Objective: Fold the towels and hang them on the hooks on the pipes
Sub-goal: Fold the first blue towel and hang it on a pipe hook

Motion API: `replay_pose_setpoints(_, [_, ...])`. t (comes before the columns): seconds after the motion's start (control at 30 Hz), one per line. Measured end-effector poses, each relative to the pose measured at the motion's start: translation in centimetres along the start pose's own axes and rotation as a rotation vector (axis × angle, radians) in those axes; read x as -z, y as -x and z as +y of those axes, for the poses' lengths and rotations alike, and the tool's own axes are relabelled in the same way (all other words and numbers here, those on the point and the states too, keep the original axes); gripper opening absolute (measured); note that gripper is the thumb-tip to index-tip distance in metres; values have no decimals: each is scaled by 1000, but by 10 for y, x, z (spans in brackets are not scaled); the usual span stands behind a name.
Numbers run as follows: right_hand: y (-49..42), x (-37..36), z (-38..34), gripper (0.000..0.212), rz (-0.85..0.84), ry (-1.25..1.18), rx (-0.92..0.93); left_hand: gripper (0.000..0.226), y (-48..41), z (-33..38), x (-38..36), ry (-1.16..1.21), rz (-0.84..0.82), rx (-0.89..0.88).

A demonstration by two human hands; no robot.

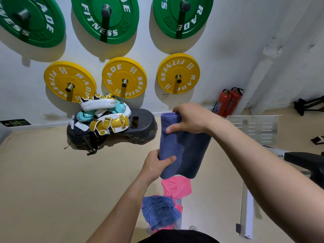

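Three yellow weight plates (114, 72) on the wall, middle left of the frame, read "RADE FITNESS" in white. Green weight plates (98, 23) along the top show the same words, partly cut off. A white boxing pad (98, 104) below reads "GINO".

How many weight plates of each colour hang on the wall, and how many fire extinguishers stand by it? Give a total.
Green plates: 3
Yellow plates: 3
Red fire extinguishers: 2
Total: 8
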State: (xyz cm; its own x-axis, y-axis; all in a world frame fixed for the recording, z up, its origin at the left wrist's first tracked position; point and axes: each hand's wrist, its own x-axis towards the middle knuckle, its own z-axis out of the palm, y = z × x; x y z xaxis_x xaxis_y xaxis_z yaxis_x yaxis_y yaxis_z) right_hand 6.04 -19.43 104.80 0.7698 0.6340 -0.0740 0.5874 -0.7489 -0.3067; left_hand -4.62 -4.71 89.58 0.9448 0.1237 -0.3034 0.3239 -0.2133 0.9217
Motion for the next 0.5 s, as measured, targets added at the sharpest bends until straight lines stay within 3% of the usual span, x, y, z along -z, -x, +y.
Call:
replay_pose_setpoints(0.3, [7,18,23,26,312,-375,-3,26,3,-19,8,66,-122,14])
replay_pose_setpoints(0.4, [7,15,43,27,409,-384,-106,21,3,-27,31,109,-34,28])
replay_pose_setpoints(0.5, [12,-6,65,36,485,-408,-298,34,-5,-31,63,270,114,69])
